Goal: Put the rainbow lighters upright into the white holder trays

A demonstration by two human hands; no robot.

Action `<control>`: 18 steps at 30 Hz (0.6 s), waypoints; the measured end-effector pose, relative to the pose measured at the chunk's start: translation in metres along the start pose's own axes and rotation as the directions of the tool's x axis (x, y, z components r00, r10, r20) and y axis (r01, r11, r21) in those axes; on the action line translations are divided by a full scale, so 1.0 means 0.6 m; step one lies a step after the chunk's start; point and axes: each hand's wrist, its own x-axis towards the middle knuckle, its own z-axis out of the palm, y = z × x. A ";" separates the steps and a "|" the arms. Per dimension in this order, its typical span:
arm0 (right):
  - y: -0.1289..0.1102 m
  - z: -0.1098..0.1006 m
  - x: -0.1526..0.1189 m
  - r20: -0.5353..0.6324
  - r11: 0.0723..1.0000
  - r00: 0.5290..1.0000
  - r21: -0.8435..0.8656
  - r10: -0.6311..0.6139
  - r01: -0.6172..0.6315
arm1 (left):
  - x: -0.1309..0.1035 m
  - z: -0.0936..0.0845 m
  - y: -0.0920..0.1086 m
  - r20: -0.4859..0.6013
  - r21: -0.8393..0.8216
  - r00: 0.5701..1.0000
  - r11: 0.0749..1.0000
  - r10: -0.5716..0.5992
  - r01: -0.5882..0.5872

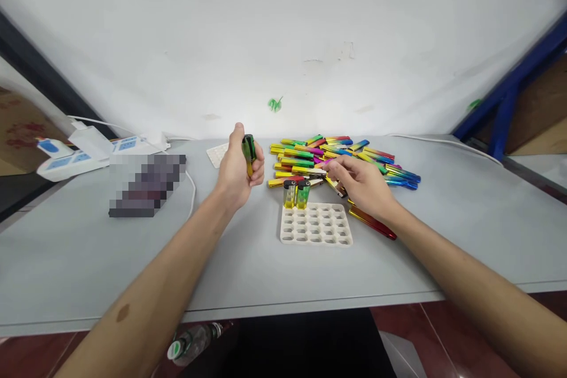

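Note:
My left hand (243, 171) is raised over the table, its fingers wrapped round a green and yellow lighter (249, 150) with a black top. My right hand (361, 182) reaches to the front of a pile of long, shiny, two-coloured bars (296, 162). Its thumb and fingertips are pressed together among the bars; what they pinch is hidden. Between the hands lies a white tray (316, 225) with rows of slots. Two see-through lighters, one yellowish (289, 195) and one green (303, 195), stand upright in its back left slots.
A red and gold bar (372, 223) lies right of the tray, under my right wrist. Behind my left hand is a second white tray (217, 155). A white power strip (57, 168), a blurred-out object (148, 186) and a cable (193, 192) are at left. A bottle (192, 345) is below the edge.

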 end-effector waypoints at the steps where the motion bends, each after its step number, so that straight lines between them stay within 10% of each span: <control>1: -0.001 -0.001 0.000 -0.001 1.000 1.000 -0.009 -0.004 0.004 | 0.000 0.000 0.000 -0.021 -0.001 1.000 1.000 -0.001 0.001; 18: -0.002 -0.002 0.001 -0.019 0.997 1.000 -0.077 -0.010 0.008 | -0.014 0.011 0.010 -0.021 -0.046 1.000 0.999 0.022 -0.023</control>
